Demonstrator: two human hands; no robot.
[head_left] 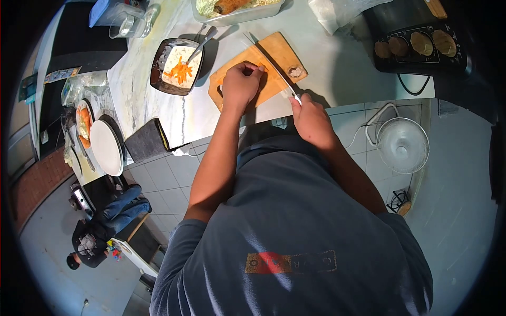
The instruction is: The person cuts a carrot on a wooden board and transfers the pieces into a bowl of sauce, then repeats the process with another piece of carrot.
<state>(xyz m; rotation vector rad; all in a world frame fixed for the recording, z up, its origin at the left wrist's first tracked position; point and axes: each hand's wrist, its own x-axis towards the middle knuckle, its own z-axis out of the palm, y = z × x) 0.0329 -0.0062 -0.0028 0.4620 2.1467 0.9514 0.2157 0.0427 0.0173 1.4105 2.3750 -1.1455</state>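
My left hand [241, 87] is closed, fingertips pinched on a small orange piece of carrot [261, 67] over the wooden cutting board [279, 47]. Most of the carrot is hidden by the fingers. In my right hand [312, 118] is the white handle of a knife [279, 72]. Its long blade reaches up and left across the board, just right of my left fingertips. Left of the board stands a dark square bowl [156, 71] of white creamy mix, topped with carrot strips [181, 72]. A metal spoon [205, 40] leans in it.
A clear container [237, 19] with shredded vegetables and a carrot is at the back. Clear cups [126, 25] stand back left, a black appliance with knobs [421, 43] back right. A white fan [402, 145] stands lower right. Another person [92, 239] is seated lower left.
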